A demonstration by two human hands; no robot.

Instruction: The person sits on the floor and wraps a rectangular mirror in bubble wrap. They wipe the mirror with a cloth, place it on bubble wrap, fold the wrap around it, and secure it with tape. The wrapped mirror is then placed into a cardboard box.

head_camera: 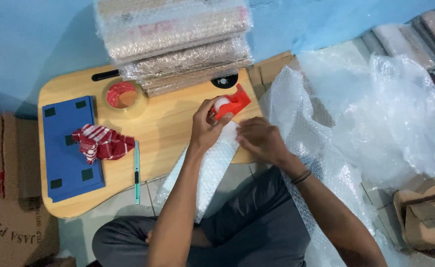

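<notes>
The left hand is gripping a red tape dispenser, fingers closed around it, over a bubble-wrapped parcel lying at the wooden counter's near edge. The right hand is pressing flat on the parcel (fingers spread, holding nothing). A tape roll is sitting well apart.

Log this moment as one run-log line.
left hand: holds red tape dispenser | right hand: presses bubble-wrapped parcel | surface: wooden lap table
</notes>
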